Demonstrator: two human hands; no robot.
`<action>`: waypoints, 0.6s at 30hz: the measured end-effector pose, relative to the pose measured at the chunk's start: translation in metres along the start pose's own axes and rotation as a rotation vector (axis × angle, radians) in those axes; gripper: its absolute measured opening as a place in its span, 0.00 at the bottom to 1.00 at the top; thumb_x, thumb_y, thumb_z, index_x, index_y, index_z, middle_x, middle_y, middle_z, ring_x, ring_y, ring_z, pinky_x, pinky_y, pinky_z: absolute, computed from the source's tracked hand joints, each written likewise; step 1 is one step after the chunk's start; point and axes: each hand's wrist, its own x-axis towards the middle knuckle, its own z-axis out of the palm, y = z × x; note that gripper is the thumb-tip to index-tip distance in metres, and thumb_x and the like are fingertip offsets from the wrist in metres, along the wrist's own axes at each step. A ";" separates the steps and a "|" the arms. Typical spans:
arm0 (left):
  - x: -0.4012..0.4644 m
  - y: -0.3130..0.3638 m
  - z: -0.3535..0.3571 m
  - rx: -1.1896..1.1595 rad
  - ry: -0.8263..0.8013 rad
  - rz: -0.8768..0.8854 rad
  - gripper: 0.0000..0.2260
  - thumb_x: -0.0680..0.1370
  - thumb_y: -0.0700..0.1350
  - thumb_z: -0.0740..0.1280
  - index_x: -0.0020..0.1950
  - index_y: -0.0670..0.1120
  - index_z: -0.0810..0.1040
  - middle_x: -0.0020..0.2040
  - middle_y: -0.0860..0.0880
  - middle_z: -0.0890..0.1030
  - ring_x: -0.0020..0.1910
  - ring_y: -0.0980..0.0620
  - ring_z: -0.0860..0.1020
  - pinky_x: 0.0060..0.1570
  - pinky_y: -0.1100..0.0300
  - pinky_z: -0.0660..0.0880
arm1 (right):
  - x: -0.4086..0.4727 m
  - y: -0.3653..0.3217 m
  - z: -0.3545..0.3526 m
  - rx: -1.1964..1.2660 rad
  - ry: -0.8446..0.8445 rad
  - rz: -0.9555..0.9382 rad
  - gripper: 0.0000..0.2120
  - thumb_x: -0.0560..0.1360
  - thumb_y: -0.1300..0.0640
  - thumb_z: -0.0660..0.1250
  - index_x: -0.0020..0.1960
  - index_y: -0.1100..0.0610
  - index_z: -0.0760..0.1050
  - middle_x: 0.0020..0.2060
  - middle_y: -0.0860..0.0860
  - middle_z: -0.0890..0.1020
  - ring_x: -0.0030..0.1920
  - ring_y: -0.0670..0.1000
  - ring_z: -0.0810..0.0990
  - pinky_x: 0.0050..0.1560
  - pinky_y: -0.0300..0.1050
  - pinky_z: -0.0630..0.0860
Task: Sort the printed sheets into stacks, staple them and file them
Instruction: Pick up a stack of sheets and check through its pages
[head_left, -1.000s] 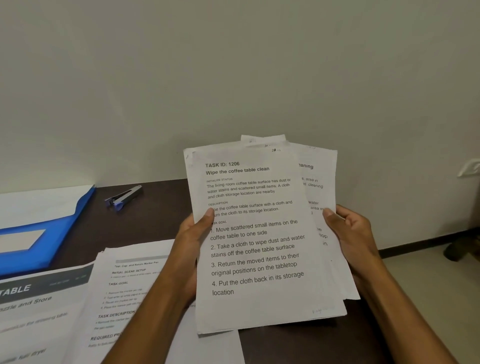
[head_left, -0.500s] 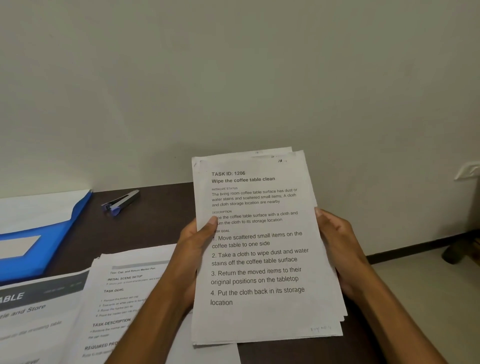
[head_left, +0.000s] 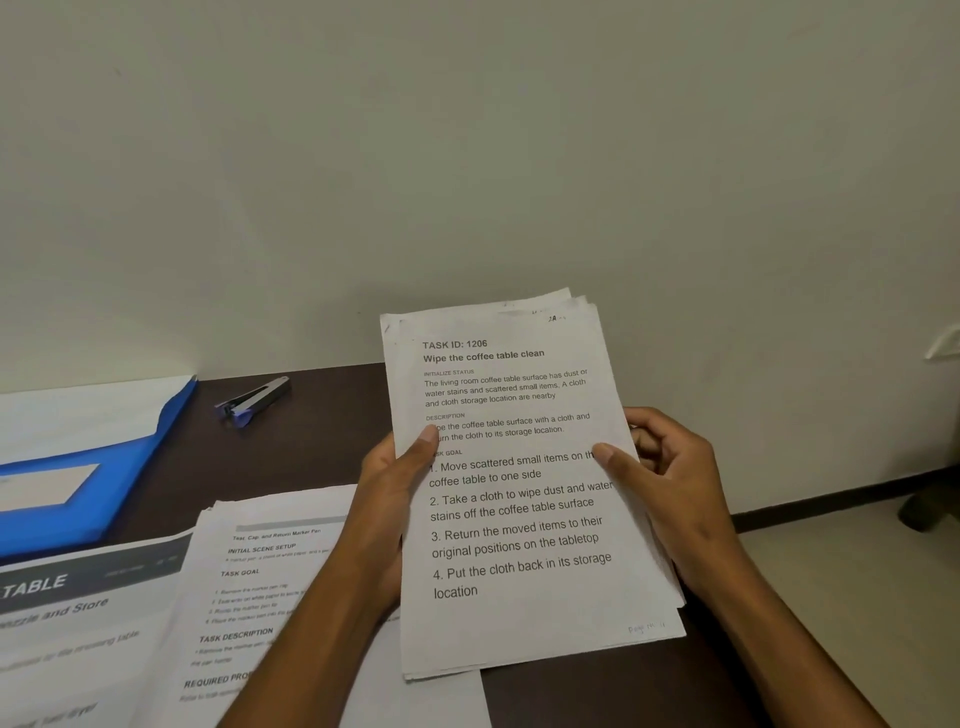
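I hold a stack of printed sheets (head_left: 519, 519) upright above the dark table (head_left: 322, 441); the top page reads "Wipe the coffee table clean". My left hand (head_left: 387, 499) grips the stack's left edge, thumb on the front page. My right hand (head_left: 670, 483) grips the right edge, with its thumb laid over the front. A blue and silver stapler (head_left: 254, 401) lies on the table at the back. A blue file folder (head_left: 78, 467) lies at the left. Two more paper stacks lie flat on the table: one titled "Initial scene setup" (head_left: 260, 587) and one with a grey "TABLE" header (head_left: 78, 623).
A pale wall rises right behind the table. To the right the table ends and a light floor (head_left: 852, 597) with a dark skirting board shows. A white wall socket (head_left: 945, 343) sits at the far right edge.
The fanned sheets in my hands have been squared into one aligned stack. My right thumb has come round onto the front page. The stack sits slightly lower than before.
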 end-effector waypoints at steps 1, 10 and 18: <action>0.000 0.000 0.000 0.001 -0.002 -0.004 0.13 0.86 0.45 0.63 0.69 0.45 0.79 0.61 0.39 0.85 0.58 0.37 0.85 0.50 0.41 0.85 | 0.000 0.001 0.000 -0.004 0.001 -0.002 0.12 0.80 0.65 0.71 0.62 0.57 0.81 0.50 0.54 0.89 0.49 0.58 0.89 0.53 0.64 0.84; 0.000 0.001 -0.001 -0.020 0.016 -0.031 0.15 0.86 0.48 0.62 0.70 0.46 0.78 0.61 0.40 0.85 0.57 0.38 0.86 0.46 0.43 0.85 | 0.000 0.003 -0.003 -0.003 -0.014 -0.021 0.10 0.85 0.61 0.64 0.64 0.56 0.79 0.46 0.56 0.89 0.47 0.60 0.89 0.50 0.66 0.84; 0.000 0.001 -0.004 -0.041 0.014 -0.021 0.15 0.86 0.48 0.62 0.70 0.46 0.79 0.61 0.40 0.85 0.58 0.38 0.85 0.48 0.42 0.85 | 0.003 0.009 -0.007 -0.051 -0.013 -0.034 0.12 0.85 0.54 0.63 0.68 0.52 0.76 0.48 0.54 0.89 0.47 0.56 0.89 0.49 0.61 0.85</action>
